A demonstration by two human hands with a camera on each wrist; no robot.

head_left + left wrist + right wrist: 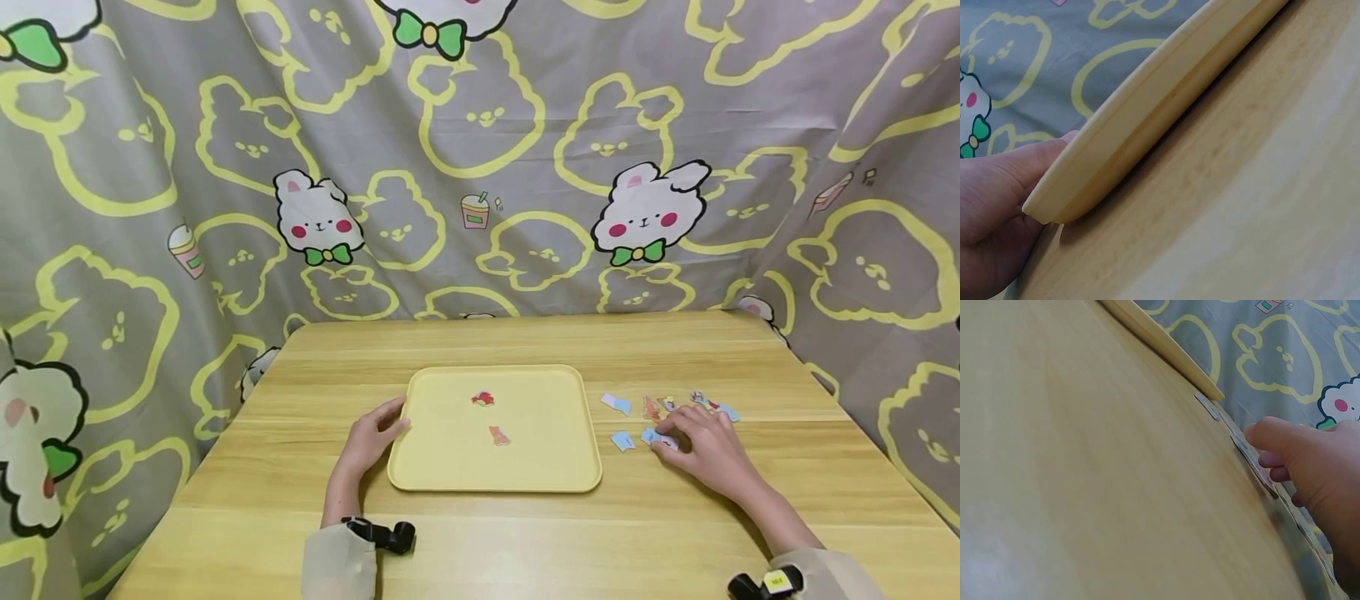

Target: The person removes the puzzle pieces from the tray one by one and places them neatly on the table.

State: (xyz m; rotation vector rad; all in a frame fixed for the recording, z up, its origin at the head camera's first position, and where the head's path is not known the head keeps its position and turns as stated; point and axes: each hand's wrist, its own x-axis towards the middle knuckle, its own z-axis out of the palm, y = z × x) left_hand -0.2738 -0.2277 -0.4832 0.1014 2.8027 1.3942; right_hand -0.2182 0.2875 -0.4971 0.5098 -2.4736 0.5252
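My left hand (372,437) grips the left side of a yellow tray (442,471). In the left wrist view the thumb lies along the tray's rim, with the other fingers lower at its corner. On the tray are a red puzzle piece (483,399) and an orange one (499,436), set apart. Right of the tray, my right hand (705,442) reaches over a light blue puzzle piece (666,439), thumb and fingertips close about it. The right wrist view shows this piece (1252,465) low at the tabletop under the bent fingers, the thumb tip just above.
More pieces lie around my right hand: a pink-and-blue piece (617,404), a small blue piece (622,441), an orange piece (651,407) and several behind the fingers. All rest on a wooden table (525,542). A patterned curtain (480,167) hangs behind it.
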